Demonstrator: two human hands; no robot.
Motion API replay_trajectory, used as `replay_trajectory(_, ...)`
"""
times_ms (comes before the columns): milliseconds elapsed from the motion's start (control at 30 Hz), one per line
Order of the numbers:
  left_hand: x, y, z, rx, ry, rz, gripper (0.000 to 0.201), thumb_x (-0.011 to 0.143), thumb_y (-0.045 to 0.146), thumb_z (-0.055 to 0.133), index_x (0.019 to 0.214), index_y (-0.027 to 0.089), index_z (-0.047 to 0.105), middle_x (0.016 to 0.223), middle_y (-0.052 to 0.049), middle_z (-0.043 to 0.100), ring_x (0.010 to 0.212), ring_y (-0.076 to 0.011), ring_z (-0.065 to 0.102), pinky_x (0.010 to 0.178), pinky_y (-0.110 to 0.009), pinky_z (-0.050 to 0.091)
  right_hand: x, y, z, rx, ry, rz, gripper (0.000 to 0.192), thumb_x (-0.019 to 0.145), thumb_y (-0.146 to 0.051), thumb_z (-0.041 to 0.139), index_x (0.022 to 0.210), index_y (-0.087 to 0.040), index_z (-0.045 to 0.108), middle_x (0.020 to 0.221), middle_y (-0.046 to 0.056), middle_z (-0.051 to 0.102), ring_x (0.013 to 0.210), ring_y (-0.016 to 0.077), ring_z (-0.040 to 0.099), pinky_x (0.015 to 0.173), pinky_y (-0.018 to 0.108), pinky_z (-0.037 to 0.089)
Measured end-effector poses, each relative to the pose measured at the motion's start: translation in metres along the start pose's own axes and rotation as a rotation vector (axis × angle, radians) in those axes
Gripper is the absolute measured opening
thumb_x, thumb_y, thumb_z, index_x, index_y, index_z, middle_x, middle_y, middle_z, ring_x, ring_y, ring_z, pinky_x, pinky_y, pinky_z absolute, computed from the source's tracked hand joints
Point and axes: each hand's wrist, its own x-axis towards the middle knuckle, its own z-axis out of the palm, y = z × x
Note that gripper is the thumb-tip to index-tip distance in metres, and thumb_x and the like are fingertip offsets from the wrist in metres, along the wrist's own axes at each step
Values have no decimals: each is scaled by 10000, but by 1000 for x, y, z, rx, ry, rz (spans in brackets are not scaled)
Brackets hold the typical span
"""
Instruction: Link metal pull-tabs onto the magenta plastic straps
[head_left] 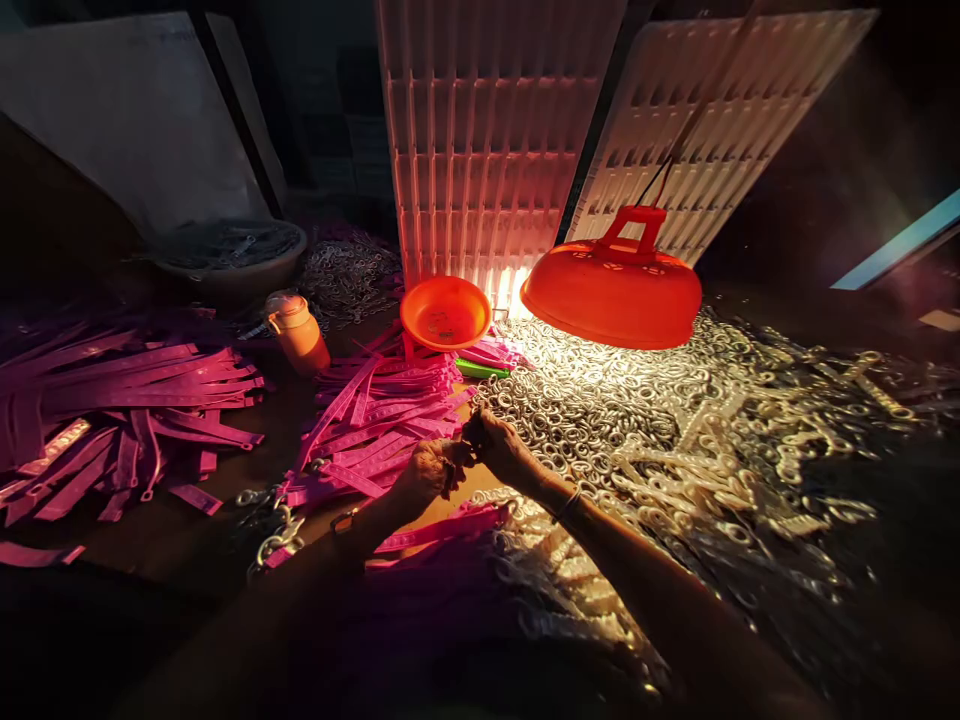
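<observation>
My left hand (435, 468) and my right hand (496, 442) meet over the middle of the table, their fingers curled and pressed together. Whatever sits between the fingertips is too small and dark to make out. Just left of my hands lies a loose heap of pink straps (386, 415). On the right spreads a big pile of shiny metal rings (592, 400). Closer to me, pale pieces with ring ends (551, 560) lie below my right wrist. More pink strips (442, 530) lie beneath my left hand.
A red lamp (611, 295) hangs low over the rings. Behind the straps are an orange bowl (446, 312) with small bits inside and an orange bottle (298, 333). More pink straps (127, 420) fill the left. White ribbed panels (487, 130) stand at the back.
</observation>
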Motion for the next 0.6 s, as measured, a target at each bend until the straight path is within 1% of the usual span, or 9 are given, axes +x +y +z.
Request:
replay_trajectory(33,-2,4,-1,16,10,-29,311,658,437,597,649,131,540,494,4,481,382,-66,370,377,-205,212,-1,-8,-4,-84,-47,-23,203,864,-363,402,776,-187,453,619,-15,495,516,90,433,491,210,330)
replay_trajectory(100,-8,15,-5,30,9,-77,329,696,452,579,591,151,494,435,43,409,344,-41,284,371,-204,169,-5,-28,-12,-275,-164,-66,211,869,-382,454,902,-180,504,609,-20,515,500,87,428,495,212,304)
replay_trajectory(167,-16,26,-10,45,-40,-95,368,713,460,589,551,168,435,406,74,335,336,-25,202,371,-207,128,-15,-49,-18,-414,-249,-120,234,855,-379,507,977,-180,525,605,-24,518,493,84,409,497,215,276)
replay_trajectory(233,-28,38,-14,86,-118,-114,390,711,457,609,533,170,414,405,79,312,344,-27,189,369,-210,115,-31,-64,-21,-469,-269,-156,228,849,-366,534,983,-181,538,628,-11,529,505,84,397,503,220,264)
replay_trajectory(300,-43,47,-16,126,-195,-148,383,709,454,623,537,161,448,420,78,301,367,-32,199,372,-210,118,-53,-73,-20,-423,-271,-133,245,853,-373,538,1016,-189,536,676,12,557,530,95,417,507,225,278)
replay_trajectory(367,-59,50,-14,170,-262,-151,367,735,453,615,571,140,517,451,68,322,406,-39,231,387,-201,146,-80,-78,-18,-352,-273,-66,304,837,-404,566,1060,-202,526,708,35,576,569,122,460,511,233,308)
replay_trajectory(467,-80,44,-5,218,-333,-165,391,782,468,589,611,116,582,496,42,384,458,-49,296,414,-191,203,-122,-82,-17,-284,-266,47,345,841,-408,559,1129,-225,508,774,67,593,660,173,508,532,253,357)
replay_trajectory(533,-93,35,3,111,-363,-242,415,761,512,609,638,116,592,526,23,445,475,-63,365,431,-193,251,-145,-84,-17,-247,-248,119,340,859,-402,527,1155,-237,499,832,81,595,713,191,515,551,263,378)
replay_trajectory(600,-104,25,9,-41,-385,-293,442,732,551,629,692,112,617,596,-12,532,513,-89,456,467,-206,319,-160,-85,-16,-182,-249,174,310,880,-413,484,1132,-235,509,826,76,585,705,189,507,544,263,377)
